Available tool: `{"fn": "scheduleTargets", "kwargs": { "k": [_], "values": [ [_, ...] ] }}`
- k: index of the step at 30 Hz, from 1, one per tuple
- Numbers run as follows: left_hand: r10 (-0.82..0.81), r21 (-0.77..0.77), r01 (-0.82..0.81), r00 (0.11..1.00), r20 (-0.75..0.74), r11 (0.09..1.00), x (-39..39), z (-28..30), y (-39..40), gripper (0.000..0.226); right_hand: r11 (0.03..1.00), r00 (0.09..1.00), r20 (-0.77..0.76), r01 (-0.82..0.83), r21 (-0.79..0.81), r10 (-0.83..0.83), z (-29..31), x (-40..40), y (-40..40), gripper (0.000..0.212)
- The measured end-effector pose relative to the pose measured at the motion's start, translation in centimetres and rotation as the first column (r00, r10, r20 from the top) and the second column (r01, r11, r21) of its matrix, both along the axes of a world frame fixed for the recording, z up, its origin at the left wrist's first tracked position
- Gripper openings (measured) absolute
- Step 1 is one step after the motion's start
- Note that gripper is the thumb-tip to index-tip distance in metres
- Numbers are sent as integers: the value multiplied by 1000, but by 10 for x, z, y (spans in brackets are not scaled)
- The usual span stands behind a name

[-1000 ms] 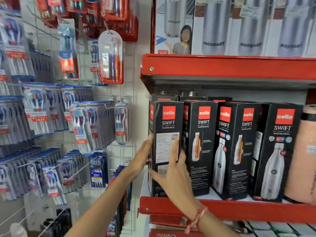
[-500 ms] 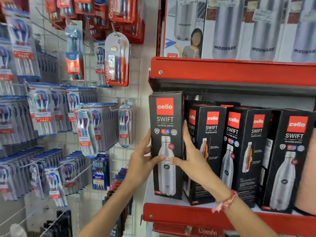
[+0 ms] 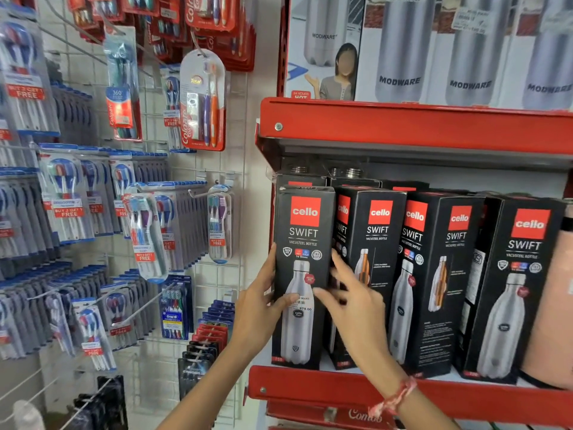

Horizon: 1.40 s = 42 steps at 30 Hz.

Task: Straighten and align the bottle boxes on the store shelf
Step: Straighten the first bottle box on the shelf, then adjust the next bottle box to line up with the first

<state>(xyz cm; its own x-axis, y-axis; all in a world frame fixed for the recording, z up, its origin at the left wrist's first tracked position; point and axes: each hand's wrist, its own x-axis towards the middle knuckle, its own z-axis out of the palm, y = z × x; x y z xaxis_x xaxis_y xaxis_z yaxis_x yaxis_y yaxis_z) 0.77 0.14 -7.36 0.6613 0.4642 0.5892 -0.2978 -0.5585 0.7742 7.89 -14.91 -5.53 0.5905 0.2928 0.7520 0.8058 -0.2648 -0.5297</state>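
Note:
A row of black Cello Swift bottle boxes stands on the red shelf. The leftmost box stands upright, front face toward me, on the shelf's left end. My left hand grips its left edge, thumb across the front. My right hand rests on its right edge, fingers spread and blurred, partly in front of the second box. The second box and the third box are turned at an angle, showing side panels. A fourth box stands further right.
A peach cylindrical container stands at the right end of the shelf. Modware bottle boxes fill the shelf above. Toothbrush packs hang on wire hooks on the grid wall to the left. More boxes stand behind the front row.
The leftmost box was turned from side-on to front-facing and set down on the shelf's left end. My right hand has slid from its front to its right edge.

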Motion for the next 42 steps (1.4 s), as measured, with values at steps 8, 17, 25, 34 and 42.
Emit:
{"fn": "scheduleTargets", "kwargs": {
  "k": [8, 17, 25, 34, 42],
  "values": [
    [87, -24, -87, 996, 11, 996, -3, -4, -10, 83, 923, 919, -94, 379, -62, -383, -2, 15, -20, 113],
    [350, 127, -386, 907, 235, 914, -16, 17, -52, 71, 994, 978, -182, 107, 36, -99, 6, 21, -48, 119],
    [-1, 156, -16, 994, 111, 988, -5, 45, -103, 94, 938, 910, -234, -345, 35, 343, 41, 35, -108, 108],
    [237, 257, -235, 971, 21, 938, 24, 37, -119, 109, 844, 843, -264, -515, -148, 468, 58, 57, -106, 86],
    [320, 277, -298, 947, -35, 913, 44, 18, -123, 106, 907, 897, -232, -408, -105, 377, 21, 65, -88, 99]
  ]
}}
